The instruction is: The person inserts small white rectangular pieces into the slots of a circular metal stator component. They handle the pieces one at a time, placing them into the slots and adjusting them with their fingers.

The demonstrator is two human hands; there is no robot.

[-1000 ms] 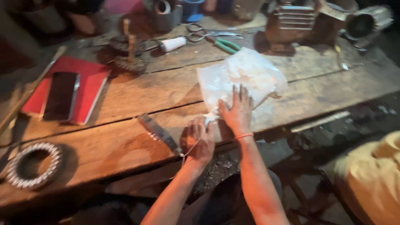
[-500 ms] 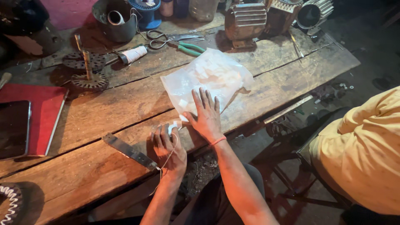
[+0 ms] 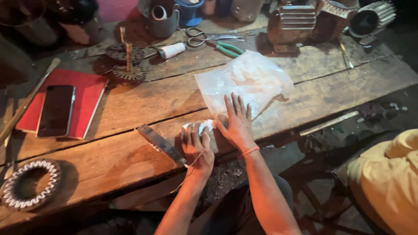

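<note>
far out to the left of the left hand (image 3: 198,148), a ring-shaped stator core (image 3: 29,182) lay near the bench's front edge, and beyond it a dark phone (image 3: 55,110) rested on a red notebook (image 3: 89,93). nearer, just beside the left hand's outer edge, a flat metal file (image 3: 160,142) lay slantwise on the wooden workbench (image 3: 130,109), its near end touching or almost touching the hand. the left hand lay palm down with its fingers curled narrow over a small folded white piece (image 3: 201,126), which stuck out just past its fingertips; a thin string trailed under that wrist. immediately right of it, the right hand (image 3: 237,126) lay flat with fingers spread wide, pressing the near edge of a clear plastic sheet (image 3: 246,80). the sheet stretched away from that hand's fingertips, up and to the right across the planks. past the sheet's far edge lay green-handled scissors (image 3: 217,41), with a white spool (image 3: 171,50) to their left. a motor housing (image 3: 291,26) stood well beyond the right hand. a yellow garment (image 3: 387,182) showed far off to the right.
</note>
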